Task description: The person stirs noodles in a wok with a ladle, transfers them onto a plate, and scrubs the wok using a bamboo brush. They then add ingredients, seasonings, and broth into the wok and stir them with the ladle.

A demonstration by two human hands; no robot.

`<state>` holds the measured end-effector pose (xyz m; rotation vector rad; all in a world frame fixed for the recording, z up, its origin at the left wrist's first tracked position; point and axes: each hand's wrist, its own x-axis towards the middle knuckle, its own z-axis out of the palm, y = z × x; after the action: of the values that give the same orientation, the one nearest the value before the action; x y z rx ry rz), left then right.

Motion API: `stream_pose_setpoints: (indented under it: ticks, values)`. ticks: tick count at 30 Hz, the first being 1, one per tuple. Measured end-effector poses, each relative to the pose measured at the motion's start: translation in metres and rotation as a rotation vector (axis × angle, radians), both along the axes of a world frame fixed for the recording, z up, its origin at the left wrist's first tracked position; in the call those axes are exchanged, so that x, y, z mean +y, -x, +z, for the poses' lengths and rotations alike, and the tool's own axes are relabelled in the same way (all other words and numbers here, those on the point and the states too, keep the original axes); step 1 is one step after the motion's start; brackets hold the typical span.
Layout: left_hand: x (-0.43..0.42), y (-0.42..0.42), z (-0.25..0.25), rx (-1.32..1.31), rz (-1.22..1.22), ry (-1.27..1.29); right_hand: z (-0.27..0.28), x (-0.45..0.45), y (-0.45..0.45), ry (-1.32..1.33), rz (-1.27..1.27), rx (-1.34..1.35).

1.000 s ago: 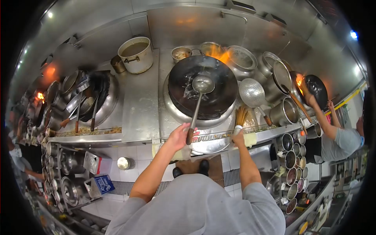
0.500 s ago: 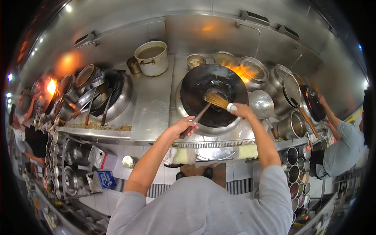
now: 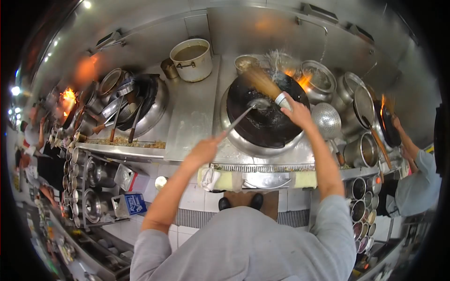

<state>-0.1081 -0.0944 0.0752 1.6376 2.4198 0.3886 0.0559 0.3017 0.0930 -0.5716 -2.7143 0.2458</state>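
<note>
Left hand is gripping ladle; right hand, clenching brush, is apparently sweeping wok; next stroke is likely needing steady control.

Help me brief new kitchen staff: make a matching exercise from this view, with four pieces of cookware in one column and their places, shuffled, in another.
Cookware
1. bamboo wok brush
2. ladle
3. perforated skimmer
4. two-handled stockpot

Places
A. unheld, just right of the black wok
B. in the left hand, its bowl over the wok
C. on the steel counter, beyond the wok and to its left
D. in the right hand

Right pairs: 1-D, 2-B, 3-A, 4-C.
</note>
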Motion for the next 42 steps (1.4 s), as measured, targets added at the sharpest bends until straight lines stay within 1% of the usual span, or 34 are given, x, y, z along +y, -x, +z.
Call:
stream_pose_setpoints:
  ticks: [1,2,4,5,6,7,8,9,10,12,13,14,16,17,19,20,22,24,25,27,28,29,30,31,32,34,35,36,37,38,39,40,41,42]
  values:
    - [-0.013,0.013,0.022,0.062,-0.028,0.021,0.009,0.016,0.002,-0.088,0.110,-0.265]
    - [-0.026,0.032,0.020,0.087,-0.037,0.058,0.026,0.016,0.012,-0.090,0.091,-0.504]
    - [-0.036,0.054,0.026,0.126,-0.062,0.094,0.053,0.013,0.025,-0.028,-0.017,-0.468]
    - [-0.039,0.054,0.033,0.217,-0.006,0.153,0.037,0.031,0.029,-0.029,0.130,-0.280]
    - [-0.046,0.052,0.035,0.302,0.050,0.216,0.019,0.047,0.032,-0.023,0.126,-0.281]
    - [-0.054,0.054,0.024,0.298,0.041,0.225,0.016,0.042,0.032,0.436,0.086,-0.480]
    - [-0.062,0.060,0.006,0.414,0.019,0.143,0.014,0.039,0.030,0.898,0.041,-0.662]
    - [-0.068,0.064,-0.007,0.530,-0.004,0.054,0.002,0.044,0.029,0.878,-0.028,-0.738]
    - [-0.077,0.061,-0.014,0.533,-0.015,0.049,0.009,0.048,0.018,0.880,-0.038,-0.731]
    - [-0.090,0.054,-0.027,0.542,0.084,0.037,0.051,0.053,-0.015,0.687,-0.102,-0.742]
    - [-0.093,0.052,-0.031,0.534,0.075,0.032,0.066,0.054,-0.033,0.766,-0.098,-0.615]
    - [-0.092,0.051,-0.033,0.570,0.076,-0.029,0.065,0.057,-0.049,0.894,-0.097,-0.439]
    - [-0.089,0.047,-0.039,0.609,0.060,-0.109,0.069,0.050,-0.062,1.105,-0.053,-0.461]
    - [-0.087,0.044,-0.044,0.593,0.061,-0.145,0.066,0.059,-0.065,1.098,-0.071,-0.442]
    - [-0.078,0.041,-0.051,0.583,0.047,-0.196,0.061,0.078,-0.066,0.925,-0.182,-0.568]
    - [-0.074,0.036,-0.053,0.542,0.041,-0.237,0.062,0.066,-0.077,0.925,-0.195,-0.554]
    - [-0.063,0.022,-0.060,0.495,0.038,-0.289,0.050,0.023,-0.109,1.248,-0.236,-0.086]
    - [-0.049,0.007,-0.067,0.352,0.163,-0.280,0.034,-0.017,-0.134,1.120,-0.194,-0.099]
    - [-0.046,0.005,-0.078,0.351,0.169,-0.285,0.034,-0.025,-0.152,1.125,-0.222,-0.117]
    - [-0.041,0.008,-0.101,0.209,0.196,-0.439,0.022,-0.045,-0.176,1.136,-0.246,-0.128]
    - [-0.035,-0.001,-0.101,0.212,0.189,-0.439,0.007,-0.058,-0.185,1.138,-0.229,0.146]
    - [-0.023,-0.018,-0.100,-0.336,0.273,-0.377,-0.007,-0.068,-0.197,1.125,-0.220,0.423]
    - [-0.009,-0.035,-0.097,-0.881,0.339,-0.284,-0.021,-0.084,-0.194,1.133,-0.239,0.628]
    - [0.005,-0.052,-0.087,-0.881,0.311,-0.267,-0.032,-0.104,-0.178,1.128,-0.264,0.839]
    - [0.021,-0.072,-0.069,-0.923,0.252,-0.220,-0.043,-0.115,-0.167,1.186,-0.241,0.892]
    - [0.057,-0.118,-0.023,-1.008,0.122,-0.116,-0.087,-0.109,-0.161,1.349,-0.334,0.668]
    - [0.075,-0.135,-0.003,-1.047,0.057,-0.064,-0.089,-0.124,-0.160,1.277,-0.374,0.737]
    - [0.098,-0.144,0.010,-1.082,-0.007,-0.018,-0.115,-0.117,-0.166,1.276,-0.441,0.865]
    - [0.130,-0.145,0.000,-1.084,-0.039,-0.016,-0.105,-0.124,-0.184,1.423,-0.491,0.960]
    - [0.163,-0.143,-0.026,-0.684,-0.235,-0.250,-0.096,-0.139,-0.201,1.584,-0.535,1.044]
    - [0.188,-0.144,-0.039,-0.272,-0.409,-0.465,-0.101,-0.150,-0.218,1.581,-0.551,1.050]
    - [0.205,-0.160,-0.008,-0.246,-0.297,-0.205,-0.107,-0.158,-0.239,1.556,-0.662,1.064]
    - [0.232,-0.170,0.000,-0.167,-0.258,-0.102,-0.111,-0.165,-0.259,1.529,-0.771,1.076]
    - [0.249,-0.181,0.001,-0.086,-0.219,0.002,-0.115,-0.173,-0.277,1.531,-0.784,1.077]
